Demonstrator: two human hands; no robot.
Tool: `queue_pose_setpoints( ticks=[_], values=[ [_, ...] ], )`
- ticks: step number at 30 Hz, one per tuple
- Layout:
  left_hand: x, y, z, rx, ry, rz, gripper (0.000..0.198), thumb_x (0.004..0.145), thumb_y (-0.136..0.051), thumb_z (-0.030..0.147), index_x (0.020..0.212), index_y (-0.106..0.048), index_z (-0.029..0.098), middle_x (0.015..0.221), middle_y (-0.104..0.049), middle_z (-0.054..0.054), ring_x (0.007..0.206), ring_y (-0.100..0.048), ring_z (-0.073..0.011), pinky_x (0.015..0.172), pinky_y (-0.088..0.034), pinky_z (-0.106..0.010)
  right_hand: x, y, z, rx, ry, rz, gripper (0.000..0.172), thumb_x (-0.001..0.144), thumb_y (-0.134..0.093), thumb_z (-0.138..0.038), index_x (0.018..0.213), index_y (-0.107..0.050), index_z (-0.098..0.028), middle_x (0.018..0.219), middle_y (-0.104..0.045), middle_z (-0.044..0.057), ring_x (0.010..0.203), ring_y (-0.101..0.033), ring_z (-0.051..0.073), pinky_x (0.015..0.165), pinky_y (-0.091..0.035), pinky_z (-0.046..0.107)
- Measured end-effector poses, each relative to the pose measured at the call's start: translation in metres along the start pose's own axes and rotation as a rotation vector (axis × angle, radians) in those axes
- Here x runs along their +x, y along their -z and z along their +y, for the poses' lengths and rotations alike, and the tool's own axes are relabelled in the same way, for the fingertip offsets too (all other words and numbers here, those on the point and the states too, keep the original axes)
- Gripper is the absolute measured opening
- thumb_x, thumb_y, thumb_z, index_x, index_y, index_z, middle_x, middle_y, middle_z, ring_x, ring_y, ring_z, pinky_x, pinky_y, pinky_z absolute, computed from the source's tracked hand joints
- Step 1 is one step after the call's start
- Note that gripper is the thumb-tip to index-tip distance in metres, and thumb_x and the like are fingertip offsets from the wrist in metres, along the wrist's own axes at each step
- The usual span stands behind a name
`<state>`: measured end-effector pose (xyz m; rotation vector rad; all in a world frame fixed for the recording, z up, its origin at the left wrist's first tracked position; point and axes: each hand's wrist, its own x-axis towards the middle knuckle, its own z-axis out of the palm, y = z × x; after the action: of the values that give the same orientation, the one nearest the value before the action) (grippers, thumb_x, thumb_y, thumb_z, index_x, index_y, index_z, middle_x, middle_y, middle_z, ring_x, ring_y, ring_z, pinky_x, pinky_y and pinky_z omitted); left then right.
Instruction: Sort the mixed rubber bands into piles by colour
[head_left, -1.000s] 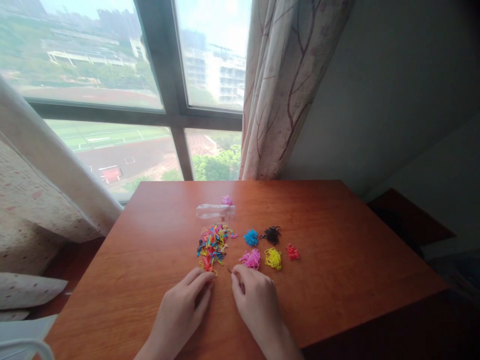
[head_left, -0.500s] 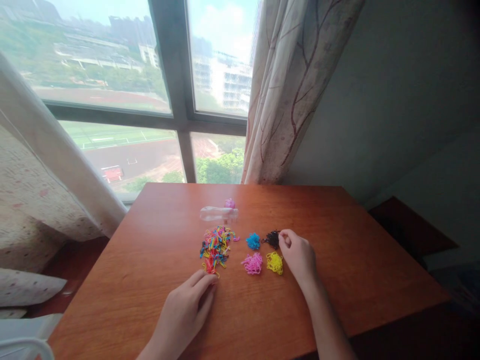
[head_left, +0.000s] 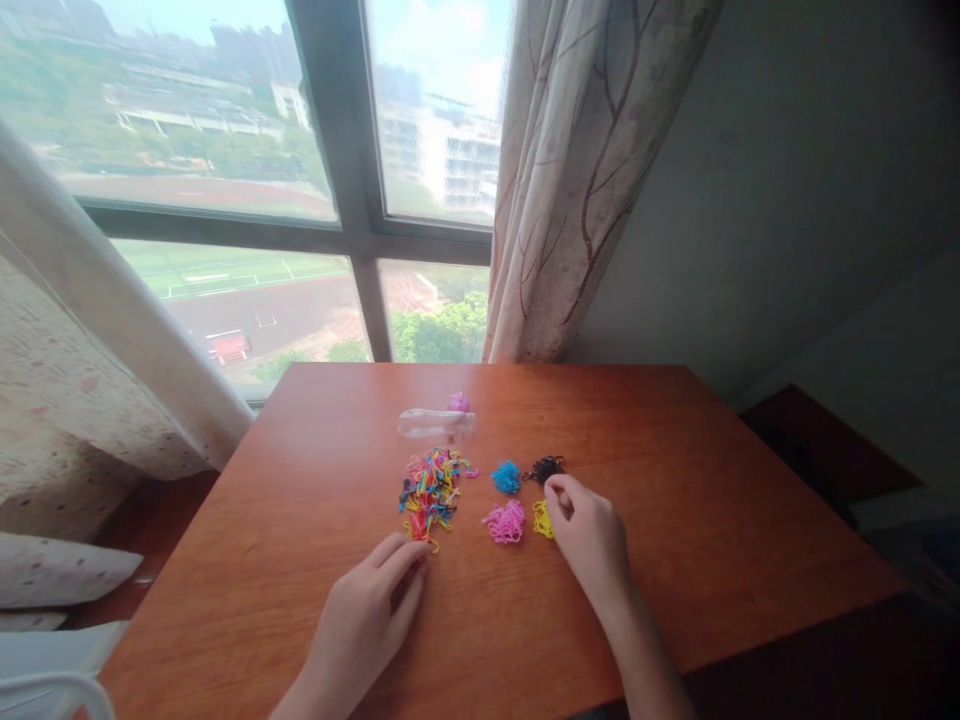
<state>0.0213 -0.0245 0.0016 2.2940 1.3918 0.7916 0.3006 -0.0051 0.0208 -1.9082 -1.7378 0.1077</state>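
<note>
My left hand rests at the near edge of a mixed pile of small coloured strands, like rubber bands. Its thumb and fingers are closed together, and whatever lies between the tips is too small to make out. My right hand is pinched, its fingertips just in front of the black pile and partly covering the yellow pile. I cannot tell whether a strand is in that pinch. Left of it are the blue pile and, nearer me, the pink pile.
A clear plastic bottle lies on its side behind the mixed pile, with a purple object just behind it. The wooden table reaches to the window, which has curtains at both sides. A white object stands at lower left.
My right hand has moved a little towards me and left, from the black pile to over part of the yellow one. My left hand has hardly moved.
</note>
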Motion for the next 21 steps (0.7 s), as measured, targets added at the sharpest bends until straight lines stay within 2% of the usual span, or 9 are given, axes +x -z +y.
queue_pose_setpoints(
  ticks=[4, 9, 12, 16, 21],
  values=[
    [0.001, 0.001, -0.002, 0.002, 0.030, 0.027, 0.019, 0.094, -0.046, 0.022, 0.098, -0.064, 0.025, 0.087, -0.069, 0.000, 0.070, -0.067, -0.0118, 0.064, -0.052, -0.019, -0.028, -0.012, -0.028, 0.125, 0.126, -0.055, 0.022, 0.094, -0.046, -0.022, 0.087, -0.066, -0.022, 0.070, -0.068, 0.001, 0.062, -0.062, 0.014, 0.058, -0.033, 0.024],
    [0.002, 0.000, -0.002, 0.074, 0.058, 0.027, 0.017, 0.096, -0.047, 0.028, 0.099, -0.064, 0.025, 0.087, -0.068, 0.001, 0.070, -0.068, -0.0118, 0.064, -0.051, -0.020, -0.057, -0.030, -0.057, 0.183, 0.174, -0.167, 0.019, 0.092, -0.047, -0.016, 0.082, -0.062, -0.023, 0.068, -0.065, -0.002, 0.060, -0.061, 0.013, 0.058, -0.030, 0.023],
    [0.004, -0.002, 0.003, 0.180, 0.039, -0.008, 0.017, 0.096, -0.047, 0.032, 0.096, -0.064, 0.026, 0.089, -0.068, 0.001, 0.073, -0.069, -0.0145, 0.063, -0.051, -0.022, -0.066, -0.037, -0.062, 0.184, 0.177, -0.192, 0.019, 0.092, -0.047, -0.015, 0.080, -0.060, -0.023, 0.069, -0.065, -0.002, 0.062, -0.061, 0.014, 0.059, -0.030, 0.024],
    [0.012, -0.006, 0.010, 0.306, 0.027, -0.065, 0.021, 0.096, -0.045, 0.031, 0.087, -0.063, 0.025, 0.084, -0.067, 0.000, 0.071, -0.069, -0.0163, 0.059, -0.048, -0.023, -0.071, -0.039, -0.062, 0.189, 0.192, -0.163, 0.019, 0.092, -0.047, -0.014, 0.079, -0.058, -0.023, 0.071, -0.065, -0.002, 0.065, -0.061, 0.014, 0.061, -0.031, 0.024],
    [0.019, -0.007, 0.014, 0.315, 0.018, -0.069, 0.024, 0.096, -0.043, 0.027, 0.083, -0.063, 0.024, 0.083, -0.066, -0.001, 0.072, -0.068, -0.0166, 0.059, -0.047, -0.023, -0.073, -0.035, -0.062, 0.194, 0.202, -0.165, 0.018, 0.091, -0.047, -0.014, 0.078, -0.056, -0.023, 0.069, -0.063, -0.002, 0.064, -0.060, 0.014, 0.060, -0.031, 0.024]
  ],
)
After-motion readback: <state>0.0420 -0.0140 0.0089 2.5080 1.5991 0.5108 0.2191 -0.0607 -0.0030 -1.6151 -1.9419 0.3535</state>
